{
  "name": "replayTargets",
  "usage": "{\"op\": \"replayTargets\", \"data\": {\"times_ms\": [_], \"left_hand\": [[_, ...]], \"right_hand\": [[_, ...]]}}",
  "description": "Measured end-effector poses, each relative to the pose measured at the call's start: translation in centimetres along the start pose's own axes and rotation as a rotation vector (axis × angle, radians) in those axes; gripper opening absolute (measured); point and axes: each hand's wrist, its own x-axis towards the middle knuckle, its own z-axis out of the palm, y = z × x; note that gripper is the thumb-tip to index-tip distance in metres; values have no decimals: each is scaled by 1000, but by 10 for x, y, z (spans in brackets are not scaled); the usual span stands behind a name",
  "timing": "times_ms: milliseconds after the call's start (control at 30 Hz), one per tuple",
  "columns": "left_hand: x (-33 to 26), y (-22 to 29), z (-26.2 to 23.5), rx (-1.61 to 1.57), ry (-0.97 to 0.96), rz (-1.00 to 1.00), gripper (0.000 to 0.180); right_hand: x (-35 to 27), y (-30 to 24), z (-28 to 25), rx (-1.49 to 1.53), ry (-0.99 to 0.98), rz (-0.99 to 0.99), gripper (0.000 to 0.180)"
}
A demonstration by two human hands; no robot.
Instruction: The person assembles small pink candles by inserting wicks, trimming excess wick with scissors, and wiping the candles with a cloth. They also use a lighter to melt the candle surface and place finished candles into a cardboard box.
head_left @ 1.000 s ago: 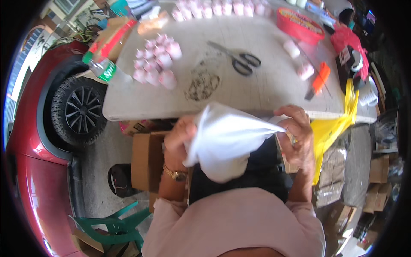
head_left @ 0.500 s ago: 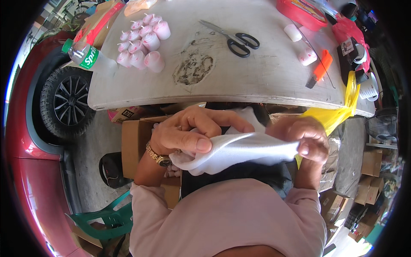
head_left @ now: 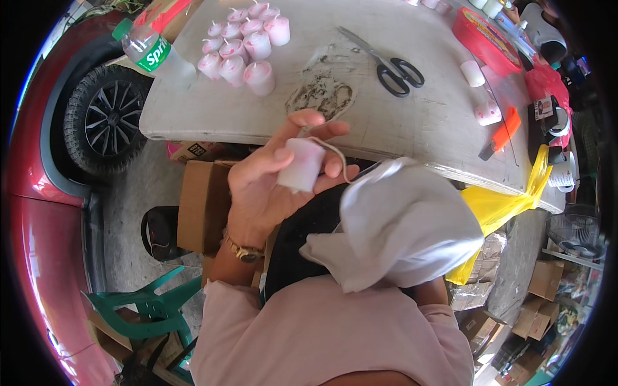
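My left hand [head_left: 261, 186] holds a small white and pink candle [head_left: 301, 165] in front of the table edge, thumb on one side and fingers behind it. A long pale wick [head_left: 335, 153] curls from the candle's upper end. A white cloth [head_left: 412, 222] drapes over my right hand and hides its fingers; only my right forearm [head_left: 431, 293] shows below it. On the table, several similar candles [head_left: 257, 45] stand upright in a cluster, wicks up. Black-handled scissors [head_left: 393, 74] lie partly spread to the right of them.
A green-capped bottle [head_left: 151, 51] stands at the table's left corner. To the right are two loose candles [head_left: 487, 112], an orange cutter [head_left: 505, 132], a red tub [head_left: 486, 40] and a yellow bag [head_left: 492, 209]. A green chair [head_left: 145, 302] and red vehicle [head_left: 48, 225] are left.
The white cloth, earlier stretched between both hands, is now off my left hand and bunched over my right. The candle now shows in my left hand. The view has shifted.
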Motion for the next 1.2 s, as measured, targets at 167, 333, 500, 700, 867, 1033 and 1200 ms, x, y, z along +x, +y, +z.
{"op": "replayTargets", "data": {"times_ms": [167,333,500,700,867,1033,1200], "left_hand": [[-13,-4,-6,-143,-32,-40,49],[6,-33,2,312,13,154,55],[1,-42,6,760,-157,98,68],[-4,-51,1,1510,-330,17,81],[-9,-80,-10,1692,-186,256,78],[-23,-94,-24,1657,14,499,63],[-22,-91,-34,1629,77,635,53]], "right_hand": [[-6,-12,13,-412,-83,139,34],[-12,-17,14,-1130,-123,113,34],[-6,-18,13,-1617,-37,65,33],[5,1,-1,-27,189,78,37],[-6,7,-3,330,338,152,40],[-4,4,1,689,140,126,41],[-4,7,5,884,205,173,41]]}}
